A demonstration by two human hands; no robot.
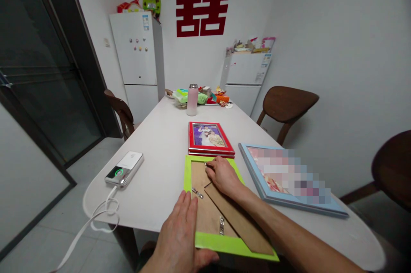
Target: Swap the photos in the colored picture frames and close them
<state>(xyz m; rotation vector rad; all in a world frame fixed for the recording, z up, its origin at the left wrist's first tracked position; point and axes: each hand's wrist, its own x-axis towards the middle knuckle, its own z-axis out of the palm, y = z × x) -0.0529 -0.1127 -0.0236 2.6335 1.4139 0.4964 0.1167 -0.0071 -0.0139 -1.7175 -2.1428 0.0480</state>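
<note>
A lime-green picture frame lies face down at the table's near edge, its brown backing board showing. Along its left side and near corner, my left hand rests with fingers stretched flat and thumb by the near edge. My right hand is closed at the frame's far end, thumb and finger pinching a small metal clip. Two more metal clips, one at left and one near the front, sit on the backing. A brown stand flap slants across it, partly under my right forearm.
Beyond lies a red picture frame; a light-blue one is at right. On the white table are a power bank with a white cable, a pink bottle and snack packets. Wooden chairs stand around.
</note>
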